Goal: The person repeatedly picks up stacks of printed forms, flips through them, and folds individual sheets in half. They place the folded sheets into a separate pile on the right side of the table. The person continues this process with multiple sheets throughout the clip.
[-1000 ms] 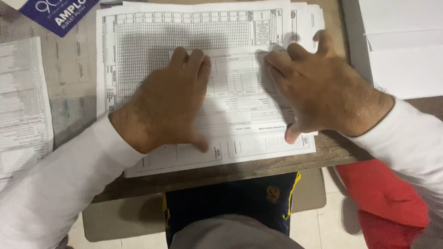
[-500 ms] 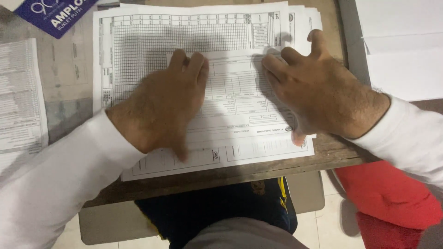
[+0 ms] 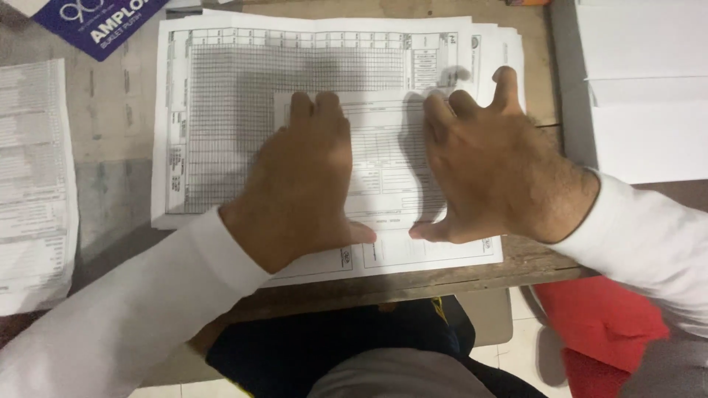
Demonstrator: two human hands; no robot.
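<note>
A folded printed form (image 3: 383, 158) lies on top of a larger sheet with a fine grid (image 3: 243, 88), both on a wooden table (image 3: 413, 281). My left hand (image 3: 302, 188) presses flat on the folded form's left half, fingers spread. Flat on its right half rests my right hand (image 3: 494, 162), the thumb pointing inward near the fold's lower edge. The two thumbs nearly meet at the middle. Both hands hold nothing. White sleeves cover both arms.
A blue packet (image 3: 96, 22) sits at the top left corner. Printed sheets (image 3: 33, 184) lie at the left edge. White paper (image 3: 641, 88) lies at the right. More sheets (image 3: 501, 48) stick out under the grid sheet. A red object (image 3: 605, 324) is below the table's right side.
Both hands have slid inward over the folded form, so the thumbs now almost touch. The left hand moved to the right and slightly up.
</note>
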